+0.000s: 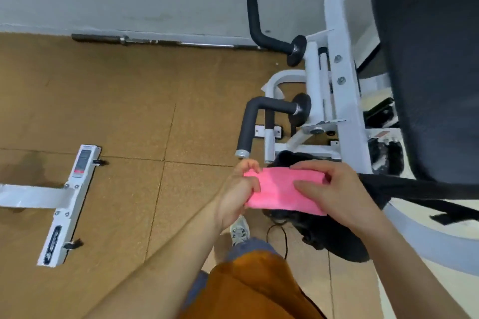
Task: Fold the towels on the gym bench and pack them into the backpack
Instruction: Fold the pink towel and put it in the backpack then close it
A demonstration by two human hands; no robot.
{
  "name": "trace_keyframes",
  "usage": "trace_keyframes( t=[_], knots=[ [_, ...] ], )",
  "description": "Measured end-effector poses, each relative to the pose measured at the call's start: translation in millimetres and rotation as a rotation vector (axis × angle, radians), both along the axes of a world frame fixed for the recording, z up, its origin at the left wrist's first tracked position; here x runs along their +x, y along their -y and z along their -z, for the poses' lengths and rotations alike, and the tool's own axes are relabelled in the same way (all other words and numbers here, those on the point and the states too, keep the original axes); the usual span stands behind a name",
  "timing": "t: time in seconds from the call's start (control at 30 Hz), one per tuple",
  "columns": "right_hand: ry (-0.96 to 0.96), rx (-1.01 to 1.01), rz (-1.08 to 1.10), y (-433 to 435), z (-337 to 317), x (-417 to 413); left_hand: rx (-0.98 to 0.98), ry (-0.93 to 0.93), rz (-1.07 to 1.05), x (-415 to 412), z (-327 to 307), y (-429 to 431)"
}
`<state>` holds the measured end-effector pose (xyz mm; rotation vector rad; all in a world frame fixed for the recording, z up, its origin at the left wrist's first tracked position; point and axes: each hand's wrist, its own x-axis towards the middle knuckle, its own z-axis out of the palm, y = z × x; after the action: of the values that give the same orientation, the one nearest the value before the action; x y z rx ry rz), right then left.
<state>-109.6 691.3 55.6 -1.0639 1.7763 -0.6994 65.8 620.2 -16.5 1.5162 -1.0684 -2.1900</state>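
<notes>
Above black backpack [334, 235]: folded pink towel [282, 190] btwn L hand [239, 189] & R hand [334, 189]

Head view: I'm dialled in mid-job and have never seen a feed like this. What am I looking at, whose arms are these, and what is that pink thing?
There is no robot here. A single wide-angle camera is worn on a person's head and looks down, so the two bare arms reaching in from the bottom are the wearer's own. The left hand and the right hand each grip one end of a folded pink cloth towel, held in the air. Right below it sits a black fabric backpack on the brown tiled gym floor. To the right stands a white steel exercise machine with black foam handles. At left a white metal bench foot lies on the floor, and a steel barbell rests along the wall.
</notes>
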Motion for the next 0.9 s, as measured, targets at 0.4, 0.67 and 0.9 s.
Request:
trace_keyframes(
  t=[0.4, 0.67, 0.9],
  knots=[
    [-0.497, 0.206, 0.404, -24, 28, -1, -0.529, 0.537, 1.042, -85, 93, 30],
    [-0.522, 0.565, 0.863, -18, 61, 68, -0.776, 0.63, 1.851, -107, 125, 56],
    [-0.503, 0.477, 1.098, 0, 74, 95, -1.496, 0.543, 2.414, -154, 100, 57]
  ],
)
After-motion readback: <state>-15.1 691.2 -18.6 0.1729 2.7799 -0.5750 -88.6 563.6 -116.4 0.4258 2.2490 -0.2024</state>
